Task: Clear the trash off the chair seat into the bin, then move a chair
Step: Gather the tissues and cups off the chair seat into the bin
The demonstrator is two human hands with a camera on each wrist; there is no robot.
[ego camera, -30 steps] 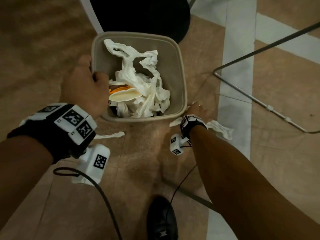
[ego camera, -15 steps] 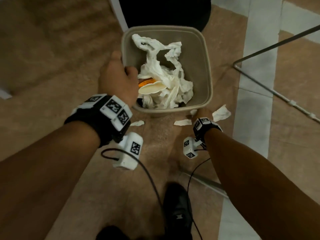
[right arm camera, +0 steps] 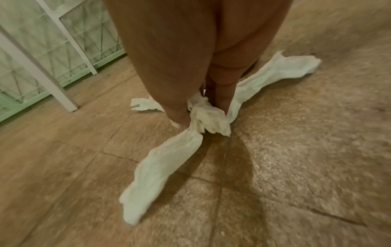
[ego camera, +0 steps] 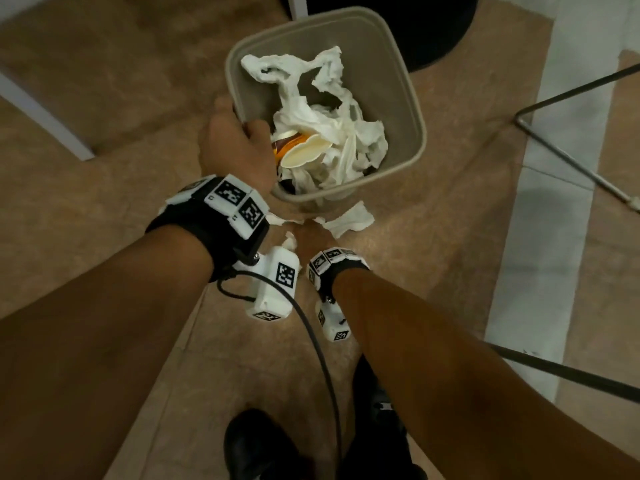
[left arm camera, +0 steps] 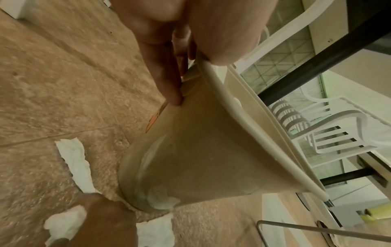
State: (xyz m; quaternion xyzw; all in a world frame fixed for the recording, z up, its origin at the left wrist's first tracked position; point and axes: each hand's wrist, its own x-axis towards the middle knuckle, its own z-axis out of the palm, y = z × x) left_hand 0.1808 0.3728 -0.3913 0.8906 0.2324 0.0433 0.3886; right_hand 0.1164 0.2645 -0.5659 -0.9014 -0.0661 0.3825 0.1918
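Observation:
The beige bin [ego camera: 408,98] stands on the tiled floor, filled with crumpled white tissue [ego camera: 329,133] and a paper cup [ego camera: 304,152]. My left hand [ego camera: 239,143] grips its near-left rim; in the left wrist view the thumb lies over the rim [left arm camera: 213,93] and the fingers [left arm camera: 169,83] press the outer wall. Low in front of the bin, my right hand [ego camera: 308,239] is partly hidden behind the left wrist camera. Its fingers [right arm camera: 175,107] pinch a bunch of white tissue strips [right arm camera: 207,118] off the floor. More tissue [ego camera: 349,220] lies by the bin's base.
A black round object [ego camera: 415,26] sits behind the bin. A thin metal frame [ego camera: 568,161] runs across the floor at right and a white leg [ego camera: 41,112] at left. White plastic chairs [left arm camera: 338,133] stand further off. My black shoes [ego camera: 256,445] are below.
My right hand has slid left along the floor in front of the bin, gathering tissue. The left hand has kept its hold on the bin rim.

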